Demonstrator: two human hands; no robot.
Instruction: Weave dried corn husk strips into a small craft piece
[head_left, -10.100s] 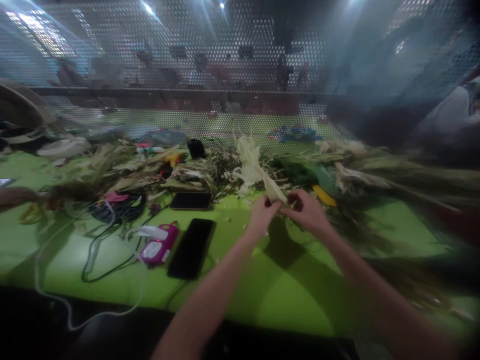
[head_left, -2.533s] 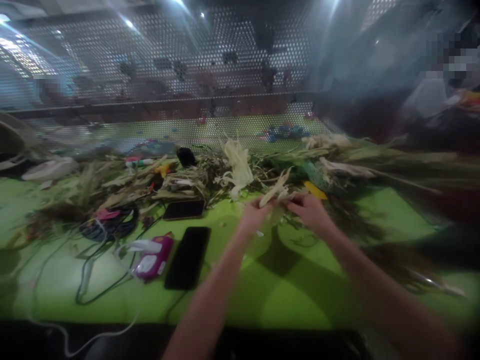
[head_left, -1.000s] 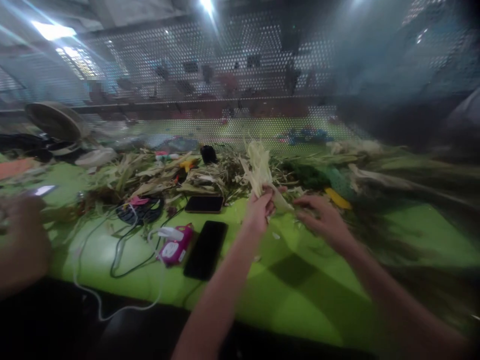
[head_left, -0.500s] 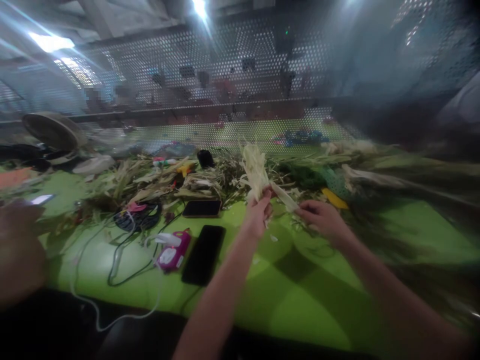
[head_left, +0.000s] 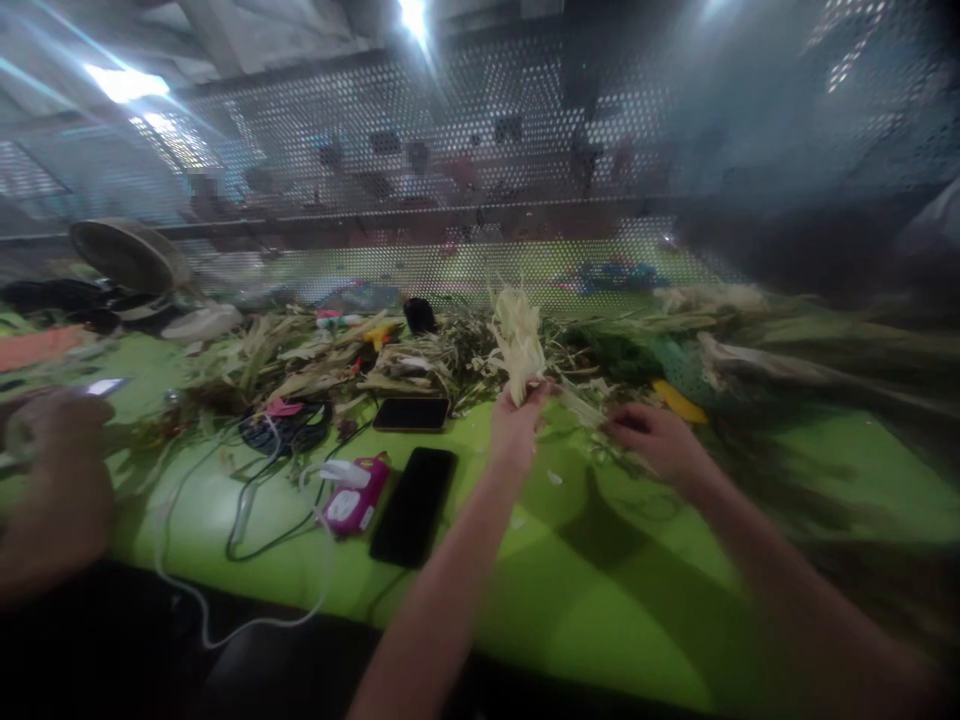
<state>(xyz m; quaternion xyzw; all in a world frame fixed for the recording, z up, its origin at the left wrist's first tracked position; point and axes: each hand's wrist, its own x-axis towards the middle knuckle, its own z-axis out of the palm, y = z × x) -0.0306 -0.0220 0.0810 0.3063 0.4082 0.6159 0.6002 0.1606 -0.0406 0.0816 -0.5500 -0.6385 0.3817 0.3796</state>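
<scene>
My left hand is closed around the base of a bundle of pale corn husks, whose frayed ends point up and away from me. To the right, my right hand pinches one end of a pale husk strip. That strip stretches across to my left fingers at the foot of the bundle; whether it is wrapped there I cannot tell. Small husk scraps lie on the green table below my hands.
Left of my forearm lie a black phone, a second phone and a magenta power strip with cables. Dried husks heap along the back before a perforated metal screen. Another person's arm is at far left.
The strip between my hands now looks narrower, and my right hand stays pinched at its end. The whole view has shifted slightly. At far left, the other person's hand has moved.
</scene>
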